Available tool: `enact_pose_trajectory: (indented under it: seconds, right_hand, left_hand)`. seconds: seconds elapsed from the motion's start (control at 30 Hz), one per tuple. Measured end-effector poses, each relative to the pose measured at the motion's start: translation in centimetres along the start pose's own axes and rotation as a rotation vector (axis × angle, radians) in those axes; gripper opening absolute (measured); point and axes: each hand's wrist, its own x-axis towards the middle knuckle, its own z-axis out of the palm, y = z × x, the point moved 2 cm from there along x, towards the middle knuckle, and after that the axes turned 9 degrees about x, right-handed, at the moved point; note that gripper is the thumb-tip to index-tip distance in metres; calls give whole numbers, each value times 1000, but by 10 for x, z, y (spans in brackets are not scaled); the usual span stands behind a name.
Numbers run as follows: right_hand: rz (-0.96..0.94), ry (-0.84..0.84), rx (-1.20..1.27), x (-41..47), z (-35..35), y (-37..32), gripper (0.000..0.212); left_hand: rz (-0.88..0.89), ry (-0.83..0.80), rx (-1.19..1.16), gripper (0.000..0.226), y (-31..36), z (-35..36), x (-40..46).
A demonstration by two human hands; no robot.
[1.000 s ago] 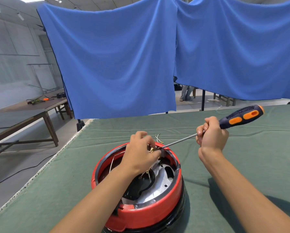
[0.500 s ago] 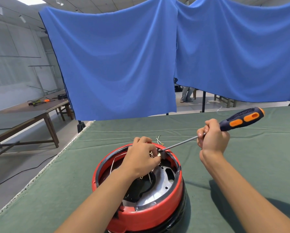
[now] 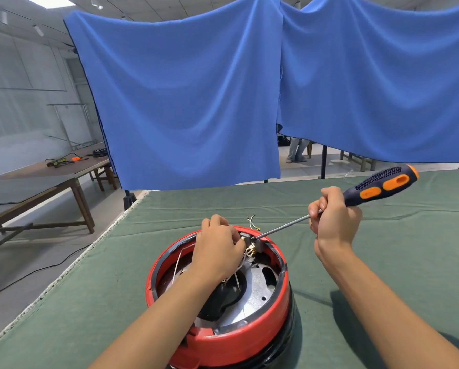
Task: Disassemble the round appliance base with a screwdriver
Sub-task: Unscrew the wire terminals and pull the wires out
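Observation:
The round appliance base (image 3: 239,339), red with a black rim, sits open side up on the green table; a silver metal plate and thin wires show inside. My left hand (image 3: 219,249) reaches into its far side and pinches a small brass-terminal connector block (image 3: 252,247) at the rim. My right hand (image 3: 333,219) grips the screwdriver (image 3: 382,186) where the steel shaft meets the dark blue and orange handle. The shaft slants down to the left, and its tip rests at the black block on the far rim.
The green cloth-covered table (image 3: 382,257) stretches right and away; its left edge runs diagonally beside the floor. A loose bit of wire (image 3: 252,222) lies just behind the base. Blue curtains (image 3: 191,102) hang beyond the table. A wooden bench (image 3: 50,177) stands far left.
My left hand has shifted slightly on the connector at the far rim. The screwdriver tip stays at the block, and my right hand has barely moved.

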Motion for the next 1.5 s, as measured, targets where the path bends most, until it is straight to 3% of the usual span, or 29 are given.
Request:
enact_pose_trajectory:
  seconds: [0.17,0.4,0.67,1.07,1.5]
  right_hand:
    - [-60,-171,-39,-8,12,-12,50]
    - [-164,-362,-486,-31,22,-34,39]
    - [-333,-284,-412,-36,38,-54,42]
    - [-249,-210,-378,-28,30,-38,40]
    - [-291,-282,-549,-20,51,-36,48]
  left_hand:
    - [51,-21,-119,13,0,-1,-5]
    - [164,-52,-210,11,5,1,-14]
    - [118,-111,-142,15,14,-2,-6]
    - [72,-66,-274,17,8,1,-11]
    - [74,-91,-311,17,7,1,-11]
